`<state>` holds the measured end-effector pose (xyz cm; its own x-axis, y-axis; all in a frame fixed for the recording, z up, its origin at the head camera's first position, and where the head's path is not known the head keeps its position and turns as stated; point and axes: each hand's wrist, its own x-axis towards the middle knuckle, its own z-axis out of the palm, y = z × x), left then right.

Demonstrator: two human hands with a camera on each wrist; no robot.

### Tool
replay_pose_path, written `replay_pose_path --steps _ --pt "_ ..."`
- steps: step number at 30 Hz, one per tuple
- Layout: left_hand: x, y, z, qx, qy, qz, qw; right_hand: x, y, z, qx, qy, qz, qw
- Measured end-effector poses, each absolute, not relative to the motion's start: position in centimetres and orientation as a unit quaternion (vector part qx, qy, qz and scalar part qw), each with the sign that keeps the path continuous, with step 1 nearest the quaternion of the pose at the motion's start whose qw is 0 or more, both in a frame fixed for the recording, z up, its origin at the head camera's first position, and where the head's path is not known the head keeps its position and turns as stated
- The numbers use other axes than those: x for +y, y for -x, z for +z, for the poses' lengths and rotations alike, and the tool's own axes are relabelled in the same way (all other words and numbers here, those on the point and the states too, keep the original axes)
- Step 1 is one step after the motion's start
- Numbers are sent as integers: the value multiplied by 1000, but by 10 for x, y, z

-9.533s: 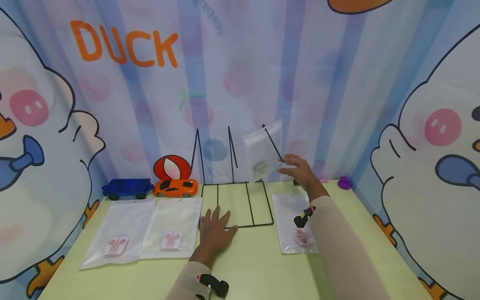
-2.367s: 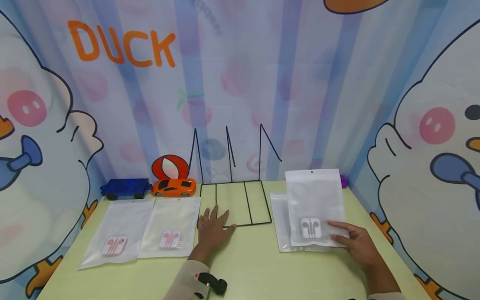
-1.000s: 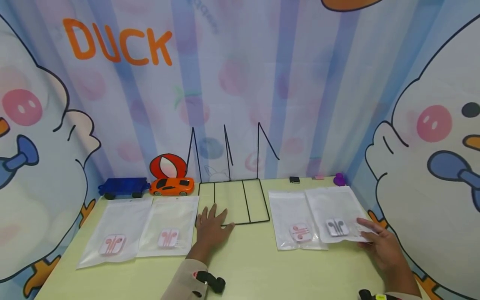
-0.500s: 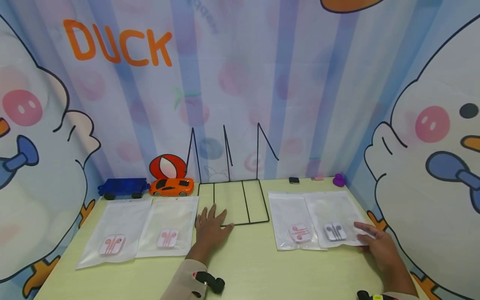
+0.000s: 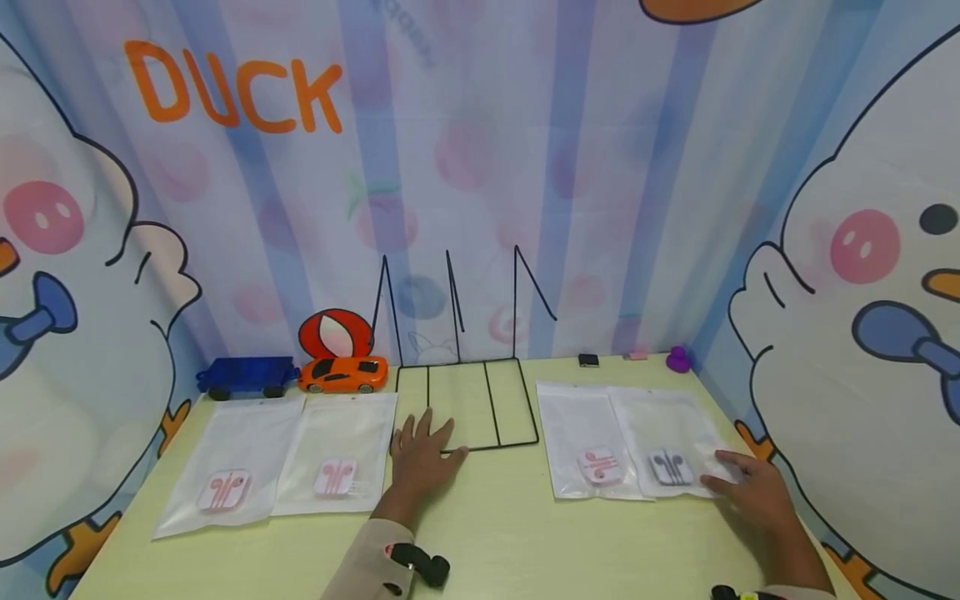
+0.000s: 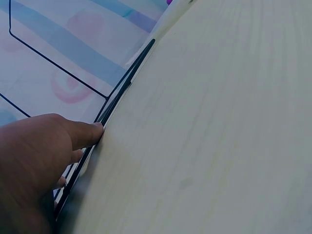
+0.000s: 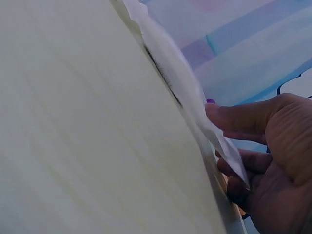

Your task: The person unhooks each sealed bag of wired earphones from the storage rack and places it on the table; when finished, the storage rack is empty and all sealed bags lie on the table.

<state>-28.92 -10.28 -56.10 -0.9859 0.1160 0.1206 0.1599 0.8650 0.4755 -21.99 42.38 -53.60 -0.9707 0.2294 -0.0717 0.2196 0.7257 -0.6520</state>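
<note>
My left hand (image 5: 422, 454) lies flat on the table, fingers spread over the front left edge of a black wire rack (image 5: 495, 447); the left wrist view shows this hand (image 6: 39, 161) against the rack wire (image 6: 122, 92). My right hand (image 5: 750, 492) is at the near right corner of a clear bag with grey earphones (image 5: 667, 433). In the right wrist view the thumb sits over the bag's edge (image 7: 180, 78) and the fingers (image 7: 239, 170) under it, pinching it. That bag lies flat, overlapping a bag with pink earphones (image 5: 581, 437).
Two more bags with pink earphones (image 5: 240, 454) (image 5: 341, 450) lie at the left. An orange toy car (image 5: 343, 374), a blue toy truck (image 5: 243, 377) and a purple object (image 5: 678, 360) stand along the back. A printed curtain surrounds the yellow-green table (image 5: 510, 533).
My right hand took the grey-earphone bag off the rack, brought it down at the right and slid it left beside the pink-earphone bag. My left hand has stayed put.
</note>
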Motion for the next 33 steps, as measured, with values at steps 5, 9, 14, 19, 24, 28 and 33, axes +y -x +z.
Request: replay_pose_path --steps 5,9,14,19,24,28,33 --pt "-104 288 -560 -965 70 -249 43 425 216 -538 -950 87 299 33" --pt "-103 287 -560 -965 68 -248 44 422 217 -536 -949 78 302 45" --pt "-104 286 -558 -965 71 -247 43 412 217 -539 -936 52 333 104" --pt "-108 286 -556 -966 82 -243 42 399 217 -541 -928 23 334 166" --pt "-110 291 -554 -963 103 -245 42 388 219 -540 -927 17 327 183" --pt "-110 293 -550 -959 115 -257 30 376 218 -538 -932 13 321 168" --pt "-117 281 -541 -961 110 -249 50 354 217 -535 -944 4 303 133"
